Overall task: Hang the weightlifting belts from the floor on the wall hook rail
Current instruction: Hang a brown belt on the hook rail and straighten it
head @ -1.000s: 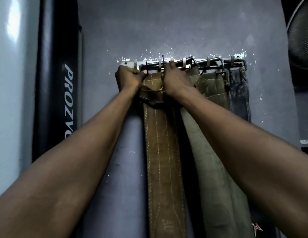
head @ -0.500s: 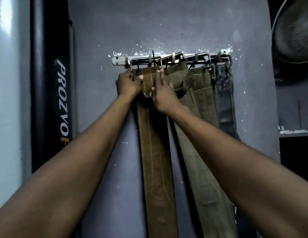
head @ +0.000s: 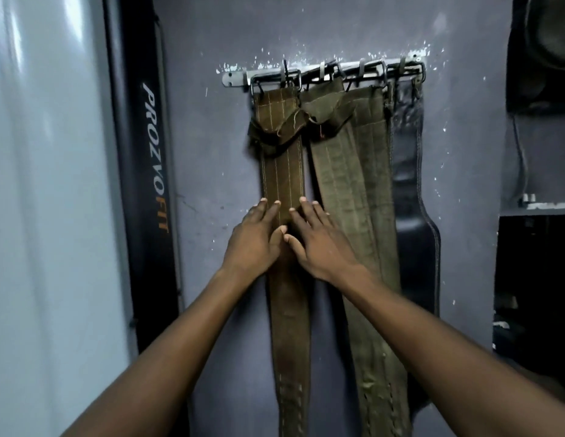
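Head view: brown belt [head: 282,171] is hanging by its metal buckle from the left end of the hook rail [head: 237,79], its strap falling straight down the wall. Left hand [head: 256,241] and right hand [head: 319,244] are lying flat on it mid-length, fingers straight, thumbs almost touching, gripping nothing. Olive belts [head: 347,190] are hanging just beside it on the right, one loose strap end crossing onto the brown belt near the top. Black belt [head: 407,171] is hanging at the rail's right end. Grey wall [head: 211,152] is showing white chips round the rail. Tall black pad [head: 148,184] lettered PROZVOFIT is standing to the left. Fan [head: 546,42] and dark cabinet [head: 533,279] are sitting at the right edge.
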